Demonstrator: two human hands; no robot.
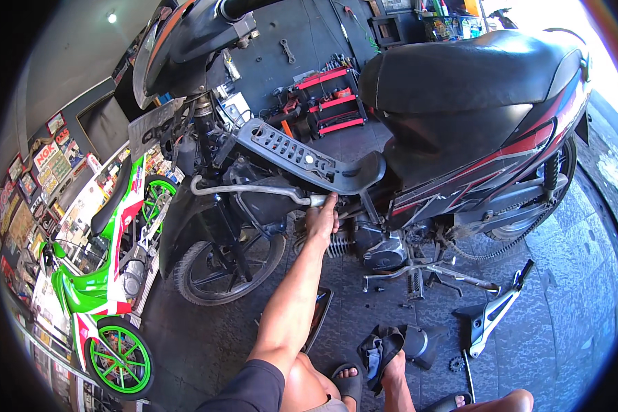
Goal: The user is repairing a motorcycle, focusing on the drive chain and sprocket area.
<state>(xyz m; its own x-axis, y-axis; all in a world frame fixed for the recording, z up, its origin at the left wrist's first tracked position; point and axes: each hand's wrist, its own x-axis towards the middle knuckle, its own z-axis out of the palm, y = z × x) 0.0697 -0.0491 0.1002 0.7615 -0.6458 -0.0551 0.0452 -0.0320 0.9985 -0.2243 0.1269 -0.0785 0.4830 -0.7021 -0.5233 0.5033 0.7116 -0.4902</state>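
Note:
My left hand [323, 220] reaches up to the underside of the step-through motorcycle [460, 130]. Its fingers close around the right end of a bent grey metal bar [250, 189], which runs left to a hooked tip below the perforated centre frame cover [302, 154]. Beneath that hand are the finned cylinder and the engine [381, 248]. My right hand [393, 364] is low between my legs, its fingers closed on a crumpled dark cloth [372, 357]; some of the fingers are hidden. A dark grey cover [422, 343] lies on the floor beside it.
A silver footrest bracket [491, 319], a long-handled tool [468, 374] and a small toothed wheel [456, 364] lie right. A dark tray [319, 319] sits by my left arm. A green motorcycle [103, 275] stands left; a red tool cart [333, 103] stands behind.

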